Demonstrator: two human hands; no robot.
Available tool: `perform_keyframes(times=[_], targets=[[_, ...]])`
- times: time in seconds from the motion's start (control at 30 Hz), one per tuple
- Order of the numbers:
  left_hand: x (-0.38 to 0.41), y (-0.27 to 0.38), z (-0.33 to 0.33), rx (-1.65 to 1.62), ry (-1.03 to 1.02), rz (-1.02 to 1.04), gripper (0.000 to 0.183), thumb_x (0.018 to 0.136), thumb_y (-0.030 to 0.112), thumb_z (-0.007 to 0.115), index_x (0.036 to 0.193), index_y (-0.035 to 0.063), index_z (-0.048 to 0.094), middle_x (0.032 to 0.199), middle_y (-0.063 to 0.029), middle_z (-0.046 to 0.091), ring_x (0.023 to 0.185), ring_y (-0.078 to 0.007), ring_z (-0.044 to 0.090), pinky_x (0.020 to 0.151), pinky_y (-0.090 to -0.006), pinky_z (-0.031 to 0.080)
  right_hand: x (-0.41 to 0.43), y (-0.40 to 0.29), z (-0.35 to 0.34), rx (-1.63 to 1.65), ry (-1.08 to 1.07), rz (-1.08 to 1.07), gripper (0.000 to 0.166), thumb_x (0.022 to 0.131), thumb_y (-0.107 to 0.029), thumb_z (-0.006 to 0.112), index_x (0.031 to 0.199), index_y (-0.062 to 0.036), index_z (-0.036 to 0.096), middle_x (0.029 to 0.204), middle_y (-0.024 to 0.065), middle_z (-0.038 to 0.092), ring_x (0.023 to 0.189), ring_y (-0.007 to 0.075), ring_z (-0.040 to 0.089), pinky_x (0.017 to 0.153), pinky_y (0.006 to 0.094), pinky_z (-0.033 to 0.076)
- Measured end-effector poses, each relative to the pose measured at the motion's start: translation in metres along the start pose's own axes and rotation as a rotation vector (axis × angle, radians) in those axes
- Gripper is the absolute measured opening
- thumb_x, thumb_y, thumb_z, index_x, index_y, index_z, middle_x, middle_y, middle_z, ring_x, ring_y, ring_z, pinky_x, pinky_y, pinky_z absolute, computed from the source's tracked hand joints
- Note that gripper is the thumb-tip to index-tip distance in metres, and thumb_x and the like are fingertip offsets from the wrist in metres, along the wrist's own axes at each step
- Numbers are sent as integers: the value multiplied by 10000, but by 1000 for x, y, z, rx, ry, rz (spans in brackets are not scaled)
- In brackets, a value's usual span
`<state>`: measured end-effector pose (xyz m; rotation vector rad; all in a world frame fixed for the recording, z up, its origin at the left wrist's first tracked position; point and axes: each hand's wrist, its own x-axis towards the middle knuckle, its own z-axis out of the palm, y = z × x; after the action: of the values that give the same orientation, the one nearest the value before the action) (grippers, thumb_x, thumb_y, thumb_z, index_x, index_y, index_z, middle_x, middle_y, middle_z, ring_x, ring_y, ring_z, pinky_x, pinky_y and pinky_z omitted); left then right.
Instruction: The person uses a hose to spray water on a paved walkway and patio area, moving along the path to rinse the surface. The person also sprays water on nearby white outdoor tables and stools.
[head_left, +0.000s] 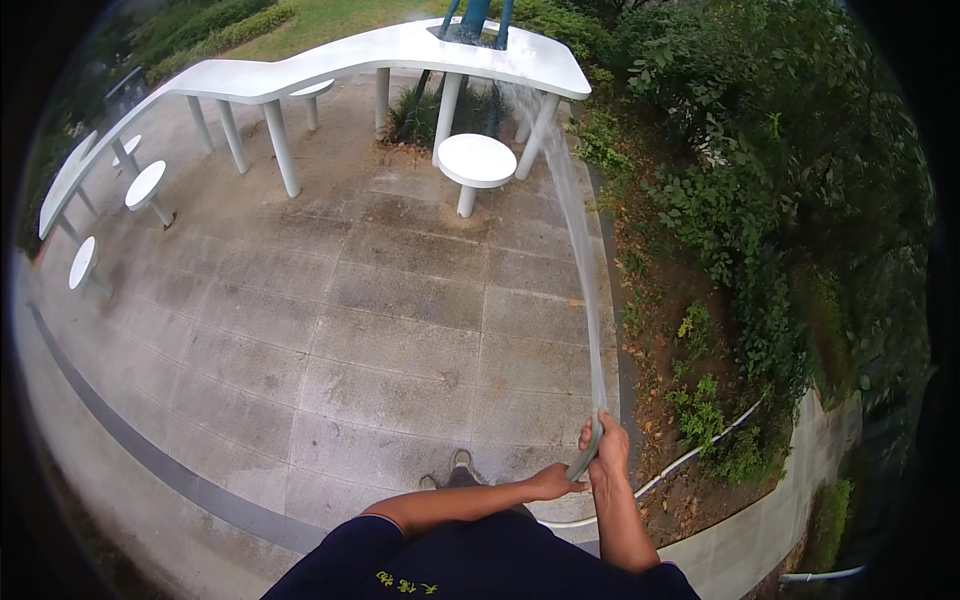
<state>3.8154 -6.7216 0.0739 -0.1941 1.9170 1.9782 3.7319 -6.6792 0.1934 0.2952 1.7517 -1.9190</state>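
A garden hose is held in both hands. My right hand grips it close to its open end, and my left hand holds it a little lower down. A jet of water shoots forward from the hose and breaks into spray at the right end of a long white outdoor table, beside a leg. A round white stool stands in front of that end of the table. The paving under the table and stool looks wet and stained.
More round white stools stand along the table at the left. Blue-green posts rise through an opening in the tabletop. Shrubs and a soil bed with fallen leaves border the paving on the right. The white hose trails across that bed.
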Motion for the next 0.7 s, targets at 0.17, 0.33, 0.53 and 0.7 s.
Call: perform_keyframes(times=[0.17, 0.33, 0.53, 0.7], targets=[[13, 1, -7, -105, -63, -103, 492, 719, 466, 732, 732, -4, 586, 684, -90, 574, 636, -185, 537, 612, -331, 424, 53, 21, -13, 15, 14, 159, 272, 917, -262, 469, 793, -24, 512, 574, 63, 496, 470, 162, 457, 436, 294, 390], [30, -33, -49, -142, 96, -273, 513, 702, 487, 739, 737, -2, 589, 695, -87, 577, 654, -192, 534, 626, -326, 421, 115, 46, 31, 23, -135, 312, 235, 909, -257, 473, 820, -42, 505, 598, 62, 502, 479, 164, 465, 433, 298, 398], [40, -37, -77, -71, 156, -395, 523, 693, 524, 723, 695, 17, 595, 694, -82, 583, 662, -207, 538, 644, -325, 419, 147, 58, 46, 89, -144, 375, 165, 902, -206, 485, 903, -43, 512, 661, 77, 546, 484, 159, 485, 411, 301, 389], [47, -24, -84, 27, 52, -435, 532, 696, 531, 716, 708, 9, 612, 728, -91, 605, 718, -216, 563, 707, -320, 428, 156, 59, 32, 174, -139, 375, 211, 894, -234, 463, 810, -46, 512, 596, 68, 507, 467, 166, 461, 411, 306, 383]])
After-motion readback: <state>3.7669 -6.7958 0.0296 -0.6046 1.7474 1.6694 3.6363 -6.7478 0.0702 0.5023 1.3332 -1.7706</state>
